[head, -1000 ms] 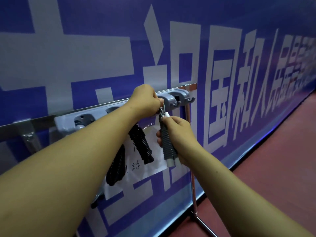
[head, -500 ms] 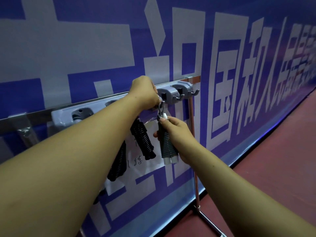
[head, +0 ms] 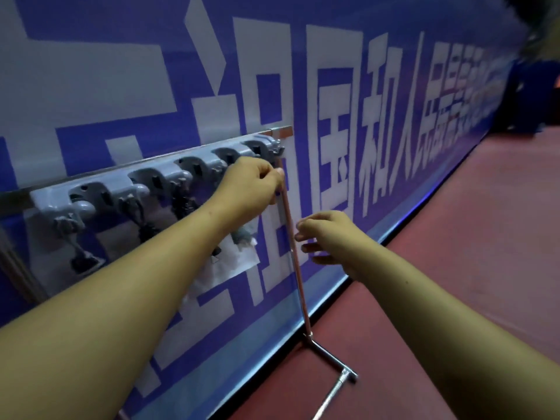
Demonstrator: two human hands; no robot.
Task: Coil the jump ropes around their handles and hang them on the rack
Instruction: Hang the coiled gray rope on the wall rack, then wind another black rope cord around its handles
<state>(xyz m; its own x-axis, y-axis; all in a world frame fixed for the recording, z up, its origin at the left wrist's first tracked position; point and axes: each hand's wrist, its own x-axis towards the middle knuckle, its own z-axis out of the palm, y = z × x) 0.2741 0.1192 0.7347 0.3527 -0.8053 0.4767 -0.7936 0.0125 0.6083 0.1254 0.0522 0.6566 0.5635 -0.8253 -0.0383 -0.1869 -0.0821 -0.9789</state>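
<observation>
Left hand curled at the right end of the rack, against the stand pole; grip on anything impossible to tell. Right hand at its 4 o'clock, fingers loosely apart, empty. Jump ropes hanging from the rack at 9 o'clock of the left hand.

rack rail: cut off at left edge | hung ropes: blurred, partly hidden | left hand: grasp unclear

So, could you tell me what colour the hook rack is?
The rack is pale grey; head view.
</observation>
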